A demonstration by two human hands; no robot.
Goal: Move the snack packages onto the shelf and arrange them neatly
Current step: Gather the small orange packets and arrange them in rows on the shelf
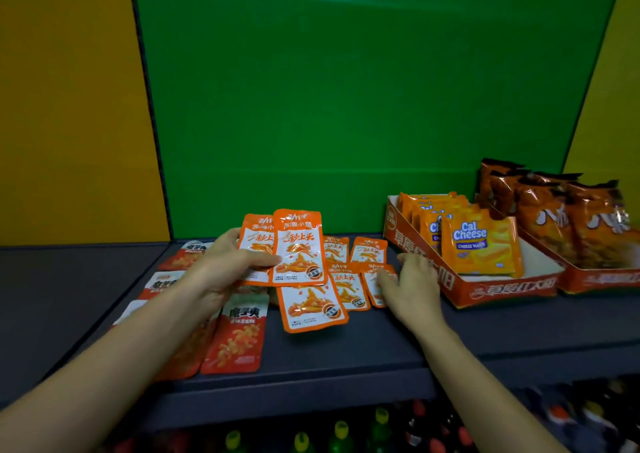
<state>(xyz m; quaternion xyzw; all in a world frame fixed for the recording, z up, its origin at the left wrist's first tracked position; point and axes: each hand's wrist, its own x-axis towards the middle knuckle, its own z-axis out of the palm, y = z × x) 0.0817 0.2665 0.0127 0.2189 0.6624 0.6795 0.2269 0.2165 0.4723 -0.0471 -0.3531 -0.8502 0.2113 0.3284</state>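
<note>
While orange tray [460,288] at right holds upright Cal Cheese packs [479,245], next tray [602,278] holds brown bags [554,210]. Left hand [221,269] pinching two orange fish packets [298,248], held upright, long axis vertical. Right hand [412,286] spread loose on flat packets [346,279]. Red packets [239,338] near left. Dark shelf [381,348], green backdrop [346,89].

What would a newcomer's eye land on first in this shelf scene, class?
Probably the left hand at centre, holding two orange snack packets up above more of them lying on the dark shelf. Next, the yellow Cal Cheese packs standing in an orange tray on the right, against the bright green back panel.
</note>
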